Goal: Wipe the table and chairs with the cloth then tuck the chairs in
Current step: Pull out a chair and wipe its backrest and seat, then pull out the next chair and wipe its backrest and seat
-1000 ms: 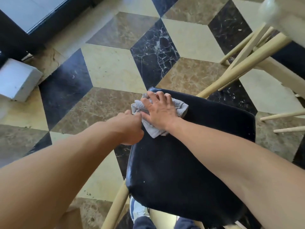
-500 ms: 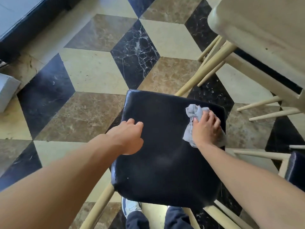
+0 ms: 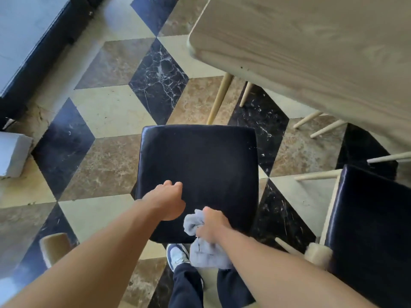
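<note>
A chair with a dark navy padded seat [image 3: 200,165] and pale wooden legs stands on the floor in front of me. My right hand [image 3: 212,225] grips a crumpled grey cloth [image 3: 201,247] at the seat's near edge, and part of the cloth hangs below the edge. My left hand [image 3: 165,201] rests on the seat's near left part with its fingers curled down; whether it clasps the seat I cannot tell. The pale wooden table [image 3: 311,52] fills the upper right, with its corner beyond the chair.
A second navy-seated chair [image 3: 373,218] stands at the right, partly under the table. The floor is a marble diamond pattern. A white block [image 3: 13,154] lies at the left by a dark window frame [image 3: 37,63]. A wooden stool top [image 3: 55,247] sits at lower left. My shoe [image 3: 176,255] is below the seat.
My right hand has dragged the cloth from the seat's far left corner across to the right, then back to the near edge. The view has shifted so more of the table shows.
</note>
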`<state>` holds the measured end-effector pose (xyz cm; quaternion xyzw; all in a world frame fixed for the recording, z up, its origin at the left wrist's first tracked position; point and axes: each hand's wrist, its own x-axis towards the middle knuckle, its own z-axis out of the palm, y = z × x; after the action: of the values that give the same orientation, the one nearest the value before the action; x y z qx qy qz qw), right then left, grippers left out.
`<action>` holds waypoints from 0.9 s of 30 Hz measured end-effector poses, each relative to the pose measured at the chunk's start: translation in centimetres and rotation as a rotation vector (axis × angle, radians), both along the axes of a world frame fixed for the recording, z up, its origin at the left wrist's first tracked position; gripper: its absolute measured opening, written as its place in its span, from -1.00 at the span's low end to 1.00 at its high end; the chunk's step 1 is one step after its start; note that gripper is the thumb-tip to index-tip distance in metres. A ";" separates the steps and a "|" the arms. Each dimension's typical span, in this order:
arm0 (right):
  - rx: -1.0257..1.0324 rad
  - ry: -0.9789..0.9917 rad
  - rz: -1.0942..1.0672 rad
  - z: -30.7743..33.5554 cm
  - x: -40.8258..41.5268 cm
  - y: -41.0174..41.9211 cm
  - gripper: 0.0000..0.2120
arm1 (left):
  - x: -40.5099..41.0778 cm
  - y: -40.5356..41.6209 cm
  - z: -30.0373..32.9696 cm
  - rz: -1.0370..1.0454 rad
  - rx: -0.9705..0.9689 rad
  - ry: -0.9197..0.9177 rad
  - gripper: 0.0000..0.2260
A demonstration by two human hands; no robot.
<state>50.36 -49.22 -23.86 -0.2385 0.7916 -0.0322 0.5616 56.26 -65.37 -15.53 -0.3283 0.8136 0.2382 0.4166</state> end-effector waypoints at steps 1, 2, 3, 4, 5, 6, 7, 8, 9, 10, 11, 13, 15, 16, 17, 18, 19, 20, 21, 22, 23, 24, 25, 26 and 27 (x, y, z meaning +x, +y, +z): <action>-0.036 -0.011 -0.076 1.4 -0.6 -0.2 -0.57 | -0.6 0.6 0.7 0.003 -0.006 0.016 -0.60; -0.079 -0.002 -0.150 2.8 -1.4 -0.6 -0.58 | -1.4 1.2 1.3 0.001 -0.007 0.033 -0.60; -0.111 0.012 -0.216 4.2 -2.4 -0.5 -0.57 | -2.3 2.0 2.2 -0.009 -0.007 0.053 -0.62; -0.144 0.022 -0.273 5.3 -3.6 -0.7 -0.55 | -3.0 2.4 2.8 -0.011 -0.012 0.077 -0.64; -0.176 0.033 -0.338 6.5 -4.9 -0.9 -0.49 | -3.7 2.8 3.4 -0.016 -0.023 0.107 -0.67; -0.207 0.058 -0.414 8.0 -6.8 -0.3 -0.40 | -4.9 3.8 4.2 -0.039 -0.029 0.145 -0.68; -0.237 0.090 -0.472 9.3 -8.5 0.0 -0.34 | -5.6 4.3 4.7 -0.055 -0.041 0.182 -0.67; -0.266 0.135 -0.517 10.8 -10.4 0.6 -0.33 | -6.6 4.9 5.5 -0.082 -0.061 0.211 -0.64; -0.293 0.184 -0.543 12.2 -12.0 1.0 -0.36 | -7.2 5.3 6.2 -0.111 -0.086 0.227 -0.60; -0.319 0.240 -0.566 13.9 -13.4 2.1 -0.39 | -7.8 6.1 7.1 -0.159 -0.105 0.240 -0.59; -0.352 0.296 -0.581 15.5 -14.5 3.6 -0.42 | -8.2 6.9 8.0 -0.196 -0.118 0.263 -0.59; -0.419 0.418 -0.600 18.6 -16.1 6.6 -0.50 | -9.3 8.4 9.8 -0.203 -0.132 0.333 -0.60; -0.458 0.527 -0.637 21.1 -16.4 11.3 -0.53 | -10.4 11.2 11.6 -0.185 -0.104 0.414 -0.61; -0.461 0.552 -0.667 21.9 -16.4 13.5 -0.52 | -10.9 12.5 12.5 -0.183 -0.083 0.447 -0.62; -0.455 0.567 -0.704 22.4 -16.4 15.7 -0.50 | -11.4 13.8 13.2 -0.190 -0.066 0.474 -0.63; -0.441 0.579 -0.753 22.9 -16.2 18.4 -0.48 | -12.0 15.7 13.9 -0.217 -0.048 0.498 -0.64; -0.432 0.583 -0.798 23.3 -16.0 20.7 -0.49 | -12.6 17.4 14.6 -0.241 -0.035 0.521 -0.65; -0.431 0.587 -0.851 23.8 -15.6 23.7 -0.51 | -13.3 19.6 15.3 -0.256 -0.020 0.544 -0.66; -0.449 0.592 -0.891 24.2 -15.4 26.1 -0.56 | -13.9 21.3 16.0 -0.266 -0.011 0.566 -0.67; -0.473 0.605 -0.917 24.6 -15.1 28.6 -0.63 | -14.3 23.2 16.6 -0.270 -0.001 0.584 -0.68; -0.492 0.628 -0.927 25.0 -14.8 31.3 -0.70 | -14.7 25.3 17.2 -0.279 0.004 0.605 -0.68; -0.503 0.651 -0.922 25.3 -14.6 33.6 -0.75 | -15.0 27.2 17.6 -0.292 0.015 0.613 -0.69; -0.509 0.677 -0.908 25.6 -14.5 36.2 -0.77 | -15.2 29.3 18.1 -0.311 0.027 0.612 -0.70; -0.510 0.710 -0.882 25.8 -14.4 38.4 -0.77 | -15.3 31.0 18.3 -0.318 0.044 0.599 -0.71; -0.513 0.742 -0.852 25.8 -14.4 40.5 -0.77 | -15.3 32.8 18.4 -0.325 0.056 0.570 -0.72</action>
<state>35.99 -8.70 1.97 -0.0241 0.9269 -0.3576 0.1116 40.99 -32.57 2.83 -0.1027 0.9323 0.2733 0.2135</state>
